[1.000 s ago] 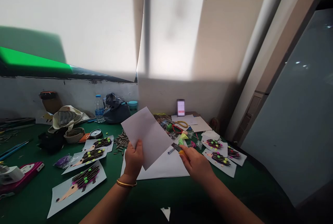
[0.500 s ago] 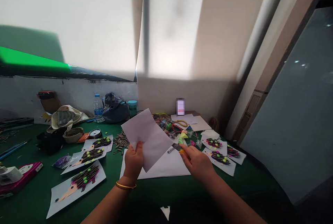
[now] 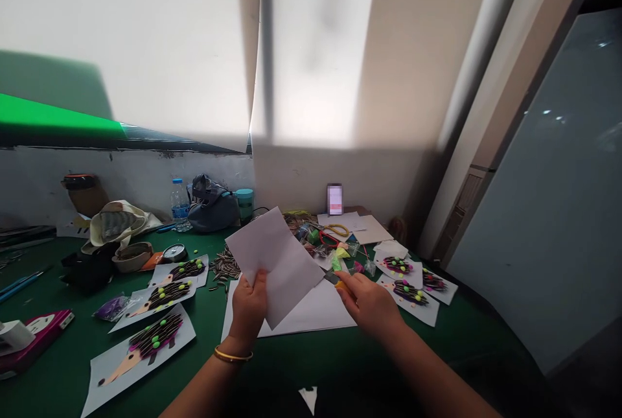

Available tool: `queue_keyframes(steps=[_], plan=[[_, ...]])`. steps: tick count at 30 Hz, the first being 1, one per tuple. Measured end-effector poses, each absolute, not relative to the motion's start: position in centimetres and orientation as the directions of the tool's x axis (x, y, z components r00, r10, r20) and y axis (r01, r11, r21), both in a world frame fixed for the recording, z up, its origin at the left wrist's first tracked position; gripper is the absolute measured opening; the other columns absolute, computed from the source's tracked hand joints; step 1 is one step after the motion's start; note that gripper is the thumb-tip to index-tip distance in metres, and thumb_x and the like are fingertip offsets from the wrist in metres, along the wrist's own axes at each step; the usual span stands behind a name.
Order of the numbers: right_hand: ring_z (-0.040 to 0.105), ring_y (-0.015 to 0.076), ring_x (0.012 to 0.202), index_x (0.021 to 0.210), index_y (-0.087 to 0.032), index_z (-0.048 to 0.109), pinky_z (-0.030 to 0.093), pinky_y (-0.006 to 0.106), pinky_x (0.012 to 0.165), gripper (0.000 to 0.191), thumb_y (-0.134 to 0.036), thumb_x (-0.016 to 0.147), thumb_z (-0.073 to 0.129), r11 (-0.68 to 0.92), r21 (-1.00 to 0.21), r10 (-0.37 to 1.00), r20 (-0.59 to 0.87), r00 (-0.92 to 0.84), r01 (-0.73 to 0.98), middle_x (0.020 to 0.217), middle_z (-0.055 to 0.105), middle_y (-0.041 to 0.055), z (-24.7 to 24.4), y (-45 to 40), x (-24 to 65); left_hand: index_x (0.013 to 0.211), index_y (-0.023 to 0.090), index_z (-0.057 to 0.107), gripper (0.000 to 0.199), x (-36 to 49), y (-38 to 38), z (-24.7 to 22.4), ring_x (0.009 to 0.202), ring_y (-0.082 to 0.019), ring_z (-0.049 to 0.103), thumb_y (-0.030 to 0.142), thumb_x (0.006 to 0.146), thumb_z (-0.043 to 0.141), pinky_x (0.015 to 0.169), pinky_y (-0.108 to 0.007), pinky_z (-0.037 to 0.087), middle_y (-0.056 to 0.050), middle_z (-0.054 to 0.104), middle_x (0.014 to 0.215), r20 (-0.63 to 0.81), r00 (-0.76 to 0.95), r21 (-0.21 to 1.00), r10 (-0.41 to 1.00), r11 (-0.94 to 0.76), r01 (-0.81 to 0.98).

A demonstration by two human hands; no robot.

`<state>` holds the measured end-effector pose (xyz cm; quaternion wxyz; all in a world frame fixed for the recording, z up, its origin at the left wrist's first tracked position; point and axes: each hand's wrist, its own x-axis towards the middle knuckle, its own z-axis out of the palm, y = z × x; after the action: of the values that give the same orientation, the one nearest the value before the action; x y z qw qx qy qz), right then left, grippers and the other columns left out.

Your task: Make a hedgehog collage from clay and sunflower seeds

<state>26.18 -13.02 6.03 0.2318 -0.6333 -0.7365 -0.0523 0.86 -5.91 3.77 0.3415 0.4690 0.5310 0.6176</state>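
Note:
A sheet of white paper (image 3: 279,253) is raised over the table, its lower left edge pinched by my left hand (image 3: 250,308), thumb on top. My right hand (image 3: 372,304) is closed round a utility knife (image 3: 332,277) with a yellow handle. The knife's grey tip points left, close to the paper's right corner; I cannot tell whether they touch. Beneath both hands lie larger white sheets (image 3: 311,321) on the green table.
Hedgehog pictures with dark spines lie on the left (image 3: 146,347) and right (image 3: 411,291). Sunflower seeds (image 3: 226,266), scissors (image 3: 330,236) and bagged craft bits sit behind. A phone (image 3: 335,199) leans on the wall; a water bottle (image 3: 180,207) and bag (image 3: 212,207) stand back left.
The view has shifted slightly, so the table things sit a little further left. Both hands keep their holds on the paper and the knife; the knife tip has turned slightly.

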Motion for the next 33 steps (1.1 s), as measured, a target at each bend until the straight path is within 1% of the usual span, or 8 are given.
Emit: queue_keyframes(steps=[3, 5, 12, 17, 20, 26, 29, 33], plan=[[0.065, 0.0168, 0.073, 0.134, -0.024, 0.056, 0.045, 0.025, 0.057, 0.041, -0.038, 0.099, 0.04, 0.215, -0.219, 0.907, 0.407, -0.111, 0.952, 0.095, 0.068, 0.0058, 6.0, -13.0, 26.2, 0.114, 0.018, 0.061, 0.049, 0.8, -5.9, 3.6, 0.088, -0.027, 0.067, 0.056, 0.082, 0.059, 0.072, -0.038, 0.054, -0.013, 0.07, 0.105, 0.148, -0.243, 0.989, 0.959, -0.142, 0.041], [0.065, 0.0168, 0.074, 0.134, -0.024, 0.056, 0.046, 0.025, 0.058, 0.041, -0.038, 0.099, 0.04, 0.228, -0.223, 0.903, 0.412, -0.12, 0.948, 0.097, 0.068, 0.0062, 6.1, -12.9, 26.1, 0.116, 0.018, 0.06, 0.053, 0.8, -5.9, 3.5, 0.089, -0.028, 0.066, 0.058, 0.082, 0.058, 0.072, -0.038, 0.054, -0.013, 0.07, 0.108, 0.153, -0.224, 0.988, 0.963, -0.149, 0.034], [0.065, 0.017, 0.074, 0.135, -0.025, 0.055, 0.046, 0.025, 0.058, 0.041, -0.039, 0.099, 0.04, 0.218, -0.242, 0.896, 0.433, -0.096, 0.946, 0.098, 0.068, 0.0061, 6.2, -12.8, 25.9, 0.112, 0.016, 0.06, 0.054, 0.6, -6.0, 3.5, 0.091, -0.029, 0.065, 0.061, 0.082, 0.057, 0.074, -0.04, 0.053, -0.015, 0.069, 0.108, 0.203, -0.268, 0.978, 0.942, -0.182, 0.103], [0.064, 0.0165, 0.073, 0.136, -0.025, 0.055, 0.047, 0.024, 0.058, 0.042, -0.039, 0.1, 0.038, 0.241, -0.258, 0.894, 0.433, -0.111, 0.936, 0.1, 0.068, 0.0069, 6.4, -13.0, 25.5, 0.111, 0.015, 0.06, 0.055, 1.0, -6.8, 4.1, 0.086, -0.029, 0.066, 0.062, 0.081, 0.057, 0.072, -0.041, 0.054, -0.014, 0.069, 0.104, 0.179, -0.243, 0.982, 0.953, -0.16, 0.095], [0.064, 0.0166, 0.073, 0.135, -0.025, 0.055, 0.047, 0.024, 0.058, 0.042, -0.039, 0.1, 0.038, 0.245, -0.264, 0.886, 0.451, -0.105, 0.933, 0.099, 0.068, 0.0072, 6.6, -13.0, 25.4, 0.109, 0.016, 0.06, 0.054, 1.1, -7.0, 4.2, 0.088, -0.029, 0.066, 0.062, 0.081, 0.057, 0.072, -0.04, 0.053, -0.014, 0.07, 0.102, 0.186, -0.27, 0.98, 0.945, -0.159, 0.12], [0.064, 0.0163, 0.073, 0.135, -0.023, 0.055, 0.046, 0.024, 0.058, 0.042, -0.039, 0.1, 0.037, 0.228, -0.266, 0.876, 0.476, -0.078, 0.936, 0.096, 0.068, 0.007, 6.4, -13.1, 25.7, 0.109, 0.016, 0.059, 0.05, 0.9, -6.7, 4.2, 0.094, -0.03, 0.065, 0.059, 0.083, 0.055, 0.081, -0.044, 0.052, -0.016, 0.069, 0.107, 0.236, -0.301, 0.966, 0.924, -0.191, 0.172], [0.064, 0.0163, 0.073, 0.135, -0.024, 0.055, 0.045, 0.024, 0.058, 0.042, -0.039, 0.1, 0.038, 0.223, -0.26, 0.879, 0.471, -0.078, 0.939, 0.097, 0.068, 0.0064, 6.4, -13.1, 25.7, 0.107, 0.016, 0.059, 0.048, 1.0, -6.6, 4.2, 0.092, -0.031, 0.066, 0.057, 0.083, 0.055, 0.078, -0.043, 0.052, -0.016, 0.07, 0.104, 0.223, -0.313, 0.968, 0.923, -0.17, 0.186], [0.064, 0.0168, 0.075, 0.135, -0.024, 0.055, 0.046, 0.024, 0.059, 0.041, -0.039, 0.1, 0.038, 0.23, -0.232, 0.882, 0.461, -0.102, 0.945, 0.099, 0.068, 0.0071, 6.5, -13.1, 25.5, 0.108, 0.016, 0.06, 0.05, 1.3, -6.8, 4.3, 0.09, -0.03, 0.066, 0.058, 0.081, 0.056, 0.074, -0.04, 0.052, -0.015, 0.07, 0.103, 0.217, -0.288, 0.97, 0.933, -0.172, 0.175]])
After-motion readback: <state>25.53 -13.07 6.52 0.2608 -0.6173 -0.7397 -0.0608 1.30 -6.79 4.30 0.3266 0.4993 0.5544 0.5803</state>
